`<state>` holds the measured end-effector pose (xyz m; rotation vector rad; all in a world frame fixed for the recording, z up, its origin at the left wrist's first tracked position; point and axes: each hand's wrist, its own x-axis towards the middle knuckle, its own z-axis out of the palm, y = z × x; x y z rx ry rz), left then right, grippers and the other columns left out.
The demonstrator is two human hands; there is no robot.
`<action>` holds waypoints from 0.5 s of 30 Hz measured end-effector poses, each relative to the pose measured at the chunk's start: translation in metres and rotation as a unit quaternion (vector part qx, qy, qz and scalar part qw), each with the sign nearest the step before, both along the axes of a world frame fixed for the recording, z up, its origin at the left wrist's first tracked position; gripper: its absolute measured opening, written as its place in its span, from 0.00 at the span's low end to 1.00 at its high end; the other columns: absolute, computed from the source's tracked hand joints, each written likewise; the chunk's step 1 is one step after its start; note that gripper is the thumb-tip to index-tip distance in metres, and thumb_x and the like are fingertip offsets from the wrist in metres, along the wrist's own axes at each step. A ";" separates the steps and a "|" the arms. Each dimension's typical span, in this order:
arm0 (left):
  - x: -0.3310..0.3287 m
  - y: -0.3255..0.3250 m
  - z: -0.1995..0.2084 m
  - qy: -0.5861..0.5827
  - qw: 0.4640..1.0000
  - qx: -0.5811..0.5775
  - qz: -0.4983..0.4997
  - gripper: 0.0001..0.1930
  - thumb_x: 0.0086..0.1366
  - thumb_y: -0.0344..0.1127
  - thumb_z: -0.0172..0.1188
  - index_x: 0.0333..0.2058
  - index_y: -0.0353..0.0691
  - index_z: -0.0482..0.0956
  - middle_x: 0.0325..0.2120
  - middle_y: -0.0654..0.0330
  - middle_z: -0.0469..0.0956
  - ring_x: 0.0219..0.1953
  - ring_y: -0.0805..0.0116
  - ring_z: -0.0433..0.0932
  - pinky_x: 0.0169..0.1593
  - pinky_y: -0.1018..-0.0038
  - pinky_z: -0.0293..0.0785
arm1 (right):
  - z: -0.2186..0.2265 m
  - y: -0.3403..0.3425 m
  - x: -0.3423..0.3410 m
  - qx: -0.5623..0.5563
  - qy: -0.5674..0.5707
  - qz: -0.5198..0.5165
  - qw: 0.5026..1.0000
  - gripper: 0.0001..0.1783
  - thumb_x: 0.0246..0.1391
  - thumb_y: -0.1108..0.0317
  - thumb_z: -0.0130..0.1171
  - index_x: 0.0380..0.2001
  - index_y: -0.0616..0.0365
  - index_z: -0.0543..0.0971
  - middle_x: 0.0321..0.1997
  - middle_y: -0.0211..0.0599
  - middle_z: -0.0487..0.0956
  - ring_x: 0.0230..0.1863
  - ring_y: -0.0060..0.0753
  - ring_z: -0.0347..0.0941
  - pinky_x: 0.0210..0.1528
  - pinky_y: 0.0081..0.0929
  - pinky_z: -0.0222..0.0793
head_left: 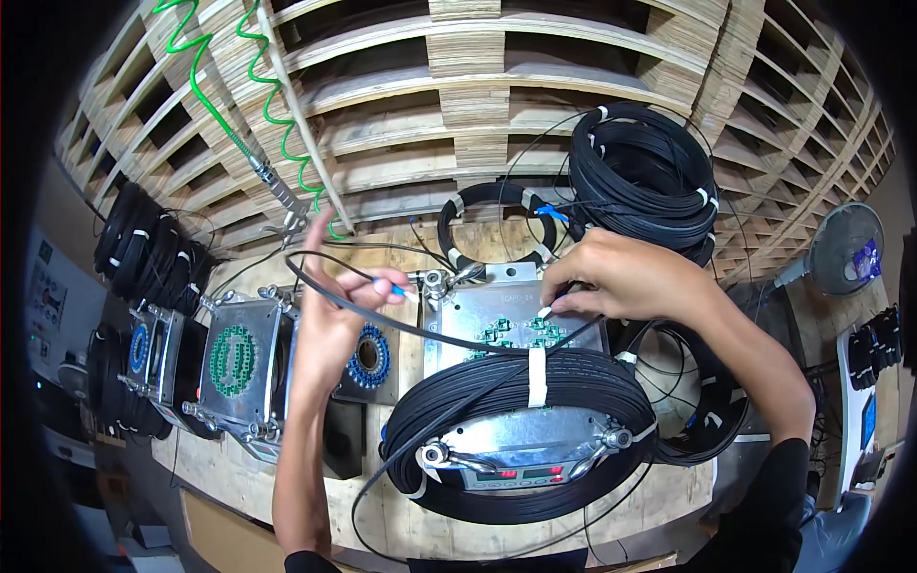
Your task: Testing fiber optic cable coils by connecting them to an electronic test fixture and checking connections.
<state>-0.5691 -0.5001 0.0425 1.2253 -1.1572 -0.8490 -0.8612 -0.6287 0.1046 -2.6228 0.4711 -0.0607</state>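
My left hand (330,310) pinches a black cable near its end, with a blue-and-white cable connector (399,290) sticking out to the right between thumb and fingers. The cable loops from there across the metal plate. Over that plate (442,329), my right hand (611,272) is closed on another connector (545,311), whose white tip shows just above the green holders (499,332). Whether the tip touches a holder I cannot tell. In front, a large coil of black cable (449,396), bound with white tape, lies around a metal machine (525,435) with red digits.
Behind the plate lies a small cable ring (449,227). A thick stack of black coils (640,177) stands at the back right, a fan (845,253) farther right. On the left are metal fixtures (258,334) and a green spiral hose (196,81). Wooden pallets (468,100) form the back.
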 end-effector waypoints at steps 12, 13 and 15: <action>-0.030 -0.019 -0.014 0.030 0.986 0.023 -0.164 0.16 0.70 0.26 0.59 0.50 0.35 0.62 0.39 0.45 0.84 0.40 0.66 0.84 0.47 0.73 0.80 | 0.014 0.011 0.023 -0.072 0.114 0.040 0.990 0.06 0.52 0.71 0.65 0.33 0.62 0.83 0.31 0.48 0.82 0.35 0.52 0.81 0.37 0.42 0.76; -0.030 -0.019 -0.017 0.039 0.986 0.015 -0.161 0.15 0.70 0.26 0.60 0.48 0.35 0.62 0.38 0.44 0.84 0.40 0.66 0.84 0.47 0.73 0.81 | 0.014 0.013 0.022 -0.122 0.086 0.066 0.987 0.06 0.47 0.73 0.64 0.28 0.65 0.80 0.28 0.51 0.80 0.35 0.54 0.81 0.36 0.44 0.75; -0.028 -0.016 -0.018 0.048 0.988 0.020 -0.149 0.15 0.70 0.26 0.60 0.48 0.35 0.62 0.38 0.45 0.84 0.40 0.66 0.84 0.46 0.72 0.81 | 0.017 0.019 0.022 -0.130 0.072 0.078 0.986 0.04 0.49 0.74 0.61 0.29 0.63 0.78 0.30 0.49 0.78 0.37 0.53 0.79 0.38 0.44 0.74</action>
